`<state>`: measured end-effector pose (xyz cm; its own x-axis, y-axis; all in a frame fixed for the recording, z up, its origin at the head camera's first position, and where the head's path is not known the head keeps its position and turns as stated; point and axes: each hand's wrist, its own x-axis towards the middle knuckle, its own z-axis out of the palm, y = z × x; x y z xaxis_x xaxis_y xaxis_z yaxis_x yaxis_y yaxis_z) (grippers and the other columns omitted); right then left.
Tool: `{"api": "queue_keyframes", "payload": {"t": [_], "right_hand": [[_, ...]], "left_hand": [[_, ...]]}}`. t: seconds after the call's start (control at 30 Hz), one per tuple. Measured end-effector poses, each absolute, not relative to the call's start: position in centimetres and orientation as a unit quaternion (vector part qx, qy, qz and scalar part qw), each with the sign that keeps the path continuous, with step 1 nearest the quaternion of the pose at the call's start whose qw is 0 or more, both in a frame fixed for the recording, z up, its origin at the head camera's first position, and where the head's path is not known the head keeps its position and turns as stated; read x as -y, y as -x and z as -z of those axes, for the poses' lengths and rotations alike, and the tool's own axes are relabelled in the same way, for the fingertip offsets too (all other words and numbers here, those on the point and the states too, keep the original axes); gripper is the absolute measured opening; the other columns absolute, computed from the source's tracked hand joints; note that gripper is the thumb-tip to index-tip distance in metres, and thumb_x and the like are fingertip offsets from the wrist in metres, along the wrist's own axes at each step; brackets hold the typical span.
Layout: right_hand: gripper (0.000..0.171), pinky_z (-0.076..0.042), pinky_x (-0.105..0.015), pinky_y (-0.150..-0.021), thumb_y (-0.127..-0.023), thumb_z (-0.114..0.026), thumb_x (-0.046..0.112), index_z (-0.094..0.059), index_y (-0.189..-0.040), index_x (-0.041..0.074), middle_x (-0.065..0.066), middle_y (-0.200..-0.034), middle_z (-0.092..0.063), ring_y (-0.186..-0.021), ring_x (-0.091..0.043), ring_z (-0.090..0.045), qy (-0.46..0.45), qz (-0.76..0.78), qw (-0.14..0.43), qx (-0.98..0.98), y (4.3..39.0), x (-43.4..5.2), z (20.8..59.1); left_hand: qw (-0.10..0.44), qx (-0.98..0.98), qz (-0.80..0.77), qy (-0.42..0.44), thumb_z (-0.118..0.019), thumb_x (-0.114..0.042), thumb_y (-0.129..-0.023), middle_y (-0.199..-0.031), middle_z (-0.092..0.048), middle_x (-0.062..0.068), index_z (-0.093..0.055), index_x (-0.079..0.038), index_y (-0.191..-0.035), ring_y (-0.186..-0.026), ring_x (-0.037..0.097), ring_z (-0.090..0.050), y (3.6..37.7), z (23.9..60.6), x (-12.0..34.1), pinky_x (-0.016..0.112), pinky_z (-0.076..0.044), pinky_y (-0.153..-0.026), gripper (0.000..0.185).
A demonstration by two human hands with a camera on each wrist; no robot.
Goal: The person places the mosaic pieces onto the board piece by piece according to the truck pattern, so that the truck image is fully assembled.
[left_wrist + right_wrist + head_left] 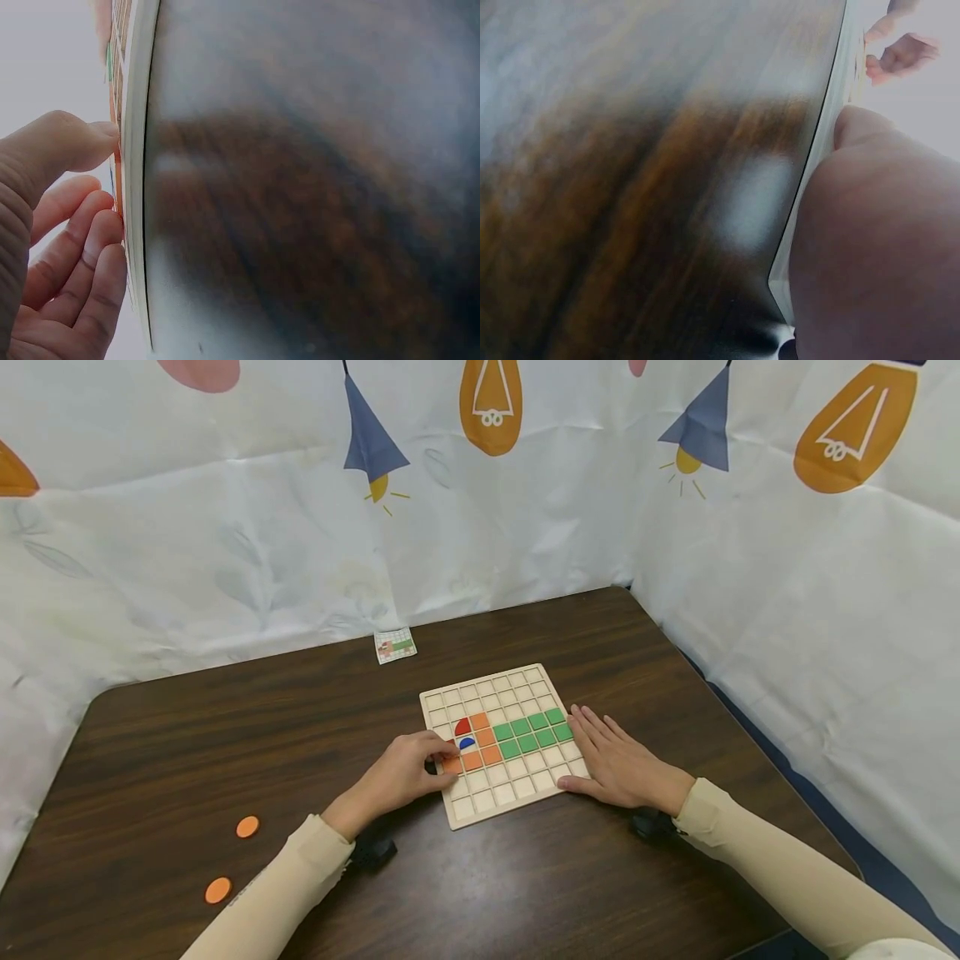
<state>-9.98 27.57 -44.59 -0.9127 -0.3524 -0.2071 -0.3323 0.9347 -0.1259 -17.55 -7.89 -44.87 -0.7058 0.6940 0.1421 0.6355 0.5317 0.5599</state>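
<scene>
A dark wooden table (225, 735) stands against a white sheet printed with bulbs. On it lies a pale wooden grid board (517, 793). The left hand (401, 774) pinches an orange square tile (452, 766) at the board's left edge, beside other orange tiles. The right hand (618, 764) rests flat, fingers straight, on the board's right side.

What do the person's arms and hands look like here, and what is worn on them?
Both arms wear long, close-fitting cream sleeves that end at the wrists. The left hand and right hand are bare: no gloves, rings or watch visible. A small black device, presumably the wrist camera, sits under each wrist, the left wrist device and the right wrist device.
</scene>
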Motion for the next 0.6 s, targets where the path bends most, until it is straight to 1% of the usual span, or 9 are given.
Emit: {"api": "queue_keyframes", "payload": {"t": [0.2, 0.3, 0.47, 0.6], "right_hand": [[0.103, -0.019, -0.060, -0.131, -0.100, -0.041, 0.073, -0.010, -0.165, 0.000, -0.019, -0.175, -0.006, -0.164, -0.037, -0.008, 0.174, 0.043, 0.119, -0.977, 10.0, -27.4, 44.7], [0.103, -0.019, -0.060, -0.131, -0.099, -0.041, 0.073, -0.009, -0.165, 0.000, -0.018, -0.175, -0.006, -0.164, -0.037, -0.008, 0.172, 0.044, 0.121, -0.977, 10.0, -27.4, 44.7], [0.103, -0.018, -0.060, -0.131, -0.100, -0.042, 0.073, -0.009, -0.166, 0.001, -0.018, -0.175, -0.005, -0.164, -0.037, -0.007, 0.169, 0.048, 0.122, -0.977, 10.0, -27.4, 44.5], [0.103, -0.018, -0.060, -0.131, -0.100, -0.041, 0.073, -0.008, -0.166, 0.001, -0.018, -0.175, -0.005, -0.164, -0.037, -0.007, 0.169, 0.050, 0.123, -0.977, 10.0, -27.4, 44.5]], "left_hand": [[0.051, -0.877, -0.302, -0.370, -0.081, -0.022, -0.088, -0.105, -0.074, 0.001, -0.079, -0.011, -0.114, -0.086, 0.009, -0.064, 17.2, 44.6, 8.5, 0.024, -0.055, -0.076, 0.028], [0.044, -0.880, -0.298, -0.366, -0.081, -0.022, -0.089, -0.104, -0.074, 0.001, -0.079, -0.010, -0.115, -0.088, 0.012, -0.066, 17.1, 44.3, 9.3, 0.028, -0.058, -0.078, 0.029], [0.029, -0.889, -0.288, -0.356, -0.082, -0.022, -0.088, -0.105, -0.075, 0.003, -0.078, -0.008, -0.117, -0.091, 0.017, -0.070, 17.0, 43.7, 11.0, 0.036, -0.061, -0.080, 0.031], [0.021, -0.897, -0.278, -0.341, -0.082, -0.022, -0.088, -0.107, -0.075, 0.003, -0.077, -0.009, -0.118, -0.094, 0.018, -0.072, 16.9, 43.4, 12.9, 0.038, -0.062, -0.081, 0.033]]}}
